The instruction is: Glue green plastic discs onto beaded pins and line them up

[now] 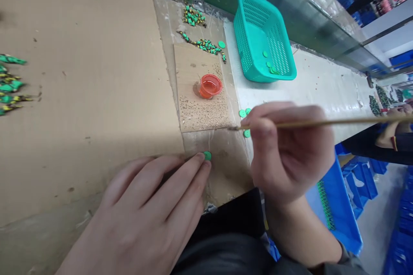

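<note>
My left hand (155, 206) rests at the cardboard's edge, its fingertips closed on a small round green disc (208, 155). In my right hand (290, 150) is a thin wooden brush (306, 123), held almost level between thumb and fingers. Its greyish tip is in the air near the front edge of a speckled board (203, 116). On that board stands a small red cup (211, 86) with liquid in it. Close to my right fingertips lie several loose green discs (242, 113), partly hidden by the hand.
A turquoise basket (285, 66) holds several green discs. Green, yellow and black pieces (194, 16) lie behind the board, and more (11, 86) lie at far left on the cardboard (97, 73). A blue tray (350, 223) is lower right. Another person's hand (403, 114) shows far right.
</note>
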`<state>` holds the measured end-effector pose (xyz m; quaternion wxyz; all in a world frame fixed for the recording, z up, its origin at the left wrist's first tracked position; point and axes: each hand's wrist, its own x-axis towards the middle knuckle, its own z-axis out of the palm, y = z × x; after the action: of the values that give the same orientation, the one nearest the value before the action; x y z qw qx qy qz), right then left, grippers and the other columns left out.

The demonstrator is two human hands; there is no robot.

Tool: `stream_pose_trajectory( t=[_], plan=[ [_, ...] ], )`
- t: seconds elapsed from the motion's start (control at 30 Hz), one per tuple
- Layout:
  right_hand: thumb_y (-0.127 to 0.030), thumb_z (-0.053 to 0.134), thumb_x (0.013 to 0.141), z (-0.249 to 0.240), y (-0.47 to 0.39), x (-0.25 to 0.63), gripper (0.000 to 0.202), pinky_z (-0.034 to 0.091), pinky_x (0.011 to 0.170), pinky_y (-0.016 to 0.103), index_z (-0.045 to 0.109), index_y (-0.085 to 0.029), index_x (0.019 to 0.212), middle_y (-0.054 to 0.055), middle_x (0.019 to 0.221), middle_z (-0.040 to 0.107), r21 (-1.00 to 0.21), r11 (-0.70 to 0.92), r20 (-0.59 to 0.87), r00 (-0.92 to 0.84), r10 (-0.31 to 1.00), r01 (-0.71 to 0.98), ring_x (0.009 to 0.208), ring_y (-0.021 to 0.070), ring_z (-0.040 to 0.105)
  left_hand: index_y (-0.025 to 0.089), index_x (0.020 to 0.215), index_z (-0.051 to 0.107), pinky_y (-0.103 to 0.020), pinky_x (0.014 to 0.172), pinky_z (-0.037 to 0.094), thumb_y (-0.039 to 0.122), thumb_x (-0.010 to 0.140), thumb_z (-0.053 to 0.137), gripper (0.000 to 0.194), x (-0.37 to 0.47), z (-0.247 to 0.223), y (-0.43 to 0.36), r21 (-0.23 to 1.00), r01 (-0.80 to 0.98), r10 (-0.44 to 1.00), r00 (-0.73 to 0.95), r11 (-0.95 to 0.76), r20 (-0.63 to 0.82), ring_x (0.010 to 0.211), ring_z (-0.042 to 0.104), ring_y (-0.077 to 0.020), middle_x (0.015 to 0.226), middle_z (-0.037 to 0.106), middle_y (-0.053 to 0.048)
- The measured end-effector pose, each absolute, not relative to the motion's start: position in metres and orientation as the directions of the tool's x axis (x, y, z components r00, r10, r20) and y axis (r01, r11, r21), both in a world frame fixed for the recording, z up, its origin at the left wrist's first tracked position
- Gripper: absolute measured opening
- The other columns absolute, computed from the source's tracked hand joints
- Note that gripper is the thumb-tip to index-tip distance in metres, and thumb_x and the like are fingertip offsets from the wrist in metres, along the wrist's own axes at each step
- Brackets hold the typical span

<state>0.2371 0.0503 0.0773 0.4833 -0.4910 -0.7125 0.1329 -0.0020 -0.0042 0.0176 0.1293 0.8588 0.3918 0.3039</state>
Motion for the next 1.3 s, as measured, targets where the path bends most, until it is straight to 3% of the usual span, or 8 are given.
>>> stream_pose_trajectory(
  t=[0.1,0.3,0.63,0.9,1.3],
  plan=[
    [-0.022,0.074,0.118,0.097,0.085,0.234,0.019,0.065,0.078,0.041,0.067,-0.031,0.103,0.001,0.098,0.073,-0.665,0.534,0.642,0.035,0.766,0.522,0.086,0.0209,0.074,0.027,0.166,0.070,-0.055,0.126,0.056,0.027,0.116,0.061,0.052,-0.002,0.016,-0.003,0.452,0.590,0.743,0.508,-0.669,0.436,0.136,0.075,-0.0329,0.152,0.082,-0.008],
    [-0.017,0.072,0.116,0.094,0.144,0.236,0.035,0.051,0.067,0.034,0.053,-0.029,0.090,-0.004,0.083,0.057,-0.516,0.587,0.654,-0.156,0.740,0.624,0.072,0.0162,0.058,0.022,0.157,0.077,-0.050,0.134,0.046,0.024,0.117,0.058,0.044,0.000,0.008,0.003,0.421,0.546,0.685,0.499,-0.724,0.531,0.132,0.074,-0.0291,0.151,0.083,-0.008],
    [-0.026,0.068,0.122,0.070,0.154,0.234,0.034,0.058,0.074,0.033,0.049,-0.030,0.094,-0.003,0.089,0.064,-0.457,0.640,0.665,-0.241,0.707,0.618,0.077,0.0172,0.067,0.018,0.144,0.082,-0.050,0.108,0.048,0.023,0.116,0.065,0.033,0.006,0.004,0.011,0.428,0.518,0.659,0.432,-0.740,0.616,0.119,0.073,-0.0299,0.138,0.088,-0.007],
    [-0.020,0.071,0.120,0.067,0.157,0.233,0.035,0.056,0.074,0.031,0.049,-0.029,0.094,-0.005,0.089,0.064,-0.444,0.673,0.687,-0.257,0.679,0.591,0.077,0.0155,0.067,0.015,0.140,0.083,-0.050,0.106,0.048,0.024,0.119,0.062,0.031,0.008,0.006,0.015,0.408,0.523,0.646,0.438,-0.749,0.625,0.120,0.073,-0.0302,0.139,0.089,-0.007],
    [-0.023,0.071,0.121,0.067,0.155,0.236,0.034,0.055,0.073,0.032,0.051,-0.029,0.094,-0.004,0.088,0.064,-0.469,0.651,0.676,-0.232,0.699,0.597,0.078,0.0168,0.067,0.018,0.143,0.082,-0.051,0.106,0.048,0.025,0.117,0.065,0.032,0.006,0.006,0.012,0.423,0.521,0.657,0.436,-0.742,0.615,0.119,0.073,-0.0299,0.138,0.088,-0.006]
  ],
)
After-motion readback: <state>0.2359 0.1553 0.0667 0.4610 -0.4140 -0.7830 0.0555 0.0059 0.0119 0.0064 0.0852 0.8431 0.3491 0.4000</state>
